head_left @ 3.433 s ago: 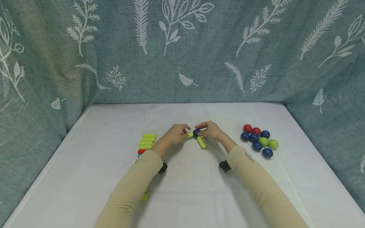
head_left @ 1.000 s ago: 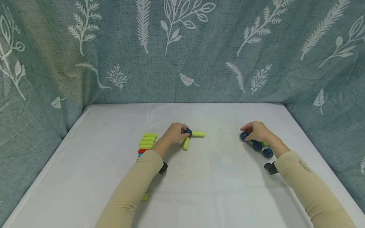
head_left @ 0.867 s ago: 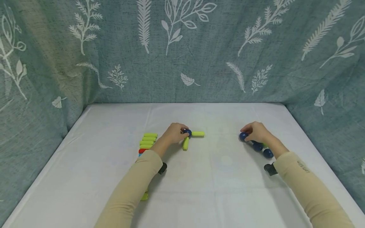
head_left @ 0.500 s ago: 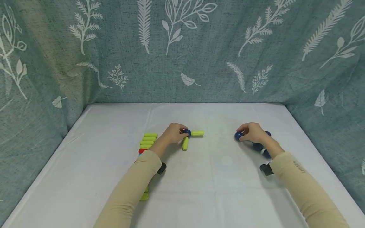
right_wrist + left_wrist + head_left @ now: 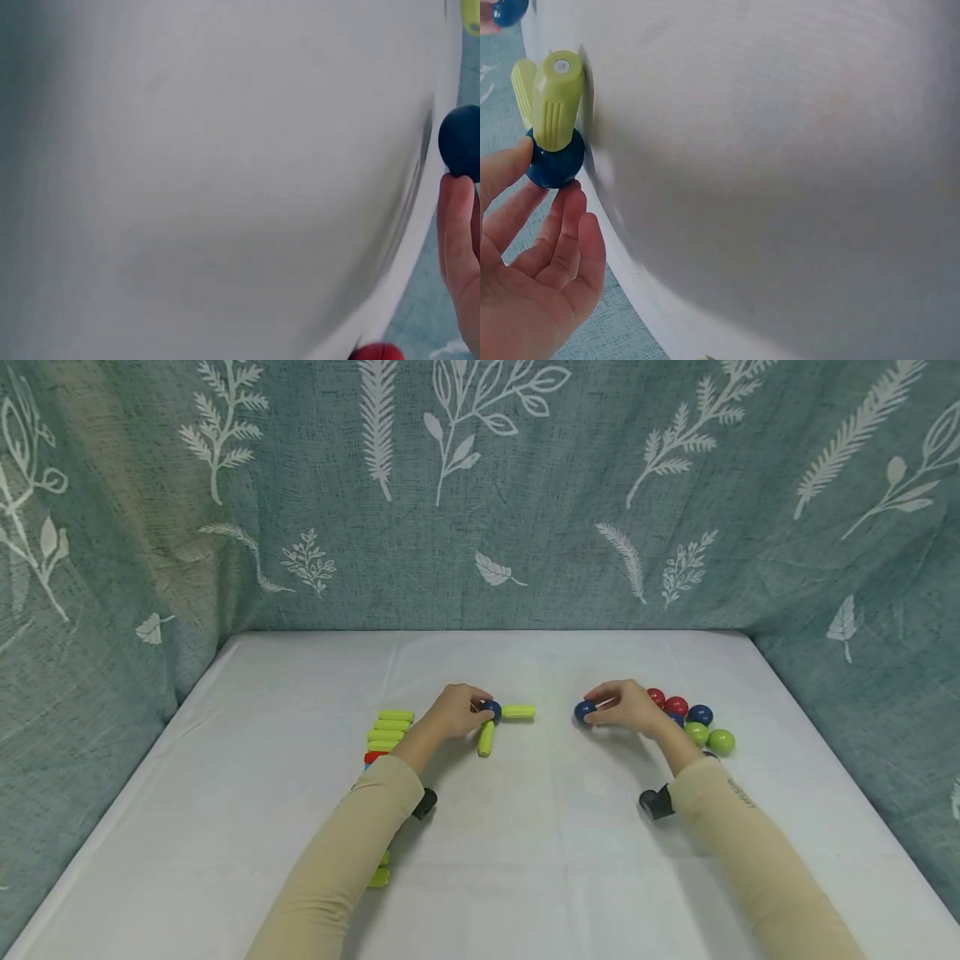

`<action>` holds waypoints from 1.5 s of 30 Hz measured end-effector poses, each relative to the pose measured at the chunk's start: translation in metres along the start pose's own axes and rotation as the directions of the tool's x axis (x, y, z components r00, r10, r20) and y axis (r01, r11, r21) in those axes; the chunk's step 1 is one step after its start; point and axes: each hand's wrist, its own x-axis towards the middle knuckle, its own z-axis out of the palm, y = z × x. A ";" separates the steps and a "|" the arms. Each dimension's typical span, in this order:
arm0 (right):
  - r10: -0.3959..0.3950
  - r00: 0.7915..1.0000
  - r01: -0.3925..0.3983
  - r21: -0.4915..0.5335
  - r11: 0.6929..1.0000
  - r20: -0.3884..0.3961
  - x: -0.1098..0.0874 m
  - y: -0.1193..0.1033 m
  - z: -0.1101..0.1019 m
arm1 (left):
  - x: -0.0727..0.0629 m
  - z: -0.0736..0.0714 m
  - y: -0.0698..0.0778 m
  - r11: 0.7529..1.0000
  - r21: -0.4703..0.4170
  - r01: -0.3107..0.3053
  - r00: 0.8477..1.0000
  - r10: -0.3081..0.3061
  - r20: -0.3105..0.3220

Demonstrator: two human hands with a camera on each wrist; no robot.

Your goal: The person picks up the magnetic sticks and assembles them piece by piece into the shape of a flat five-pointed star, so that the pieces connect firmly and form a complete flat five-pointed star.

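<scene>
Nearer the rods [image 5: 518, 712] has come one blue ball [image 5: 582, 712].

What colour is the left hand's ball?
Dark blue; the ball shows best in the left wrist view.

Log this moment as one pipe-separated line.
left grip: pinches blue ball with two green sticks attached | right grip: holds second blue ball, apart from sticks | on table: red balls, green balls
</scene>
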 end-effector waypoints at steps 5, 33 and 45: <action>0.068 0.998 -0.069 0.103 0.992 0.017 0.009 -0.004 0.011 | 0.001 0.000 -0.001 1.000 -0.004 0.005 1.000 -0.005 0.000; 0.090 0.994 -0.104 0.251 0.962 0.066 0.035 -0.033 0.045 | 0.000 0.000 -0.009 1.000 -0.013 0.011 1.000 -0.011 -0.021; 0.060 0.997 -0.067 0.160 0.985 0.049 0.027 -0.041 0.038 | -0.007 -0.004 -0.005 1.000 0.005 0.004 1.000 -0.004 -0.030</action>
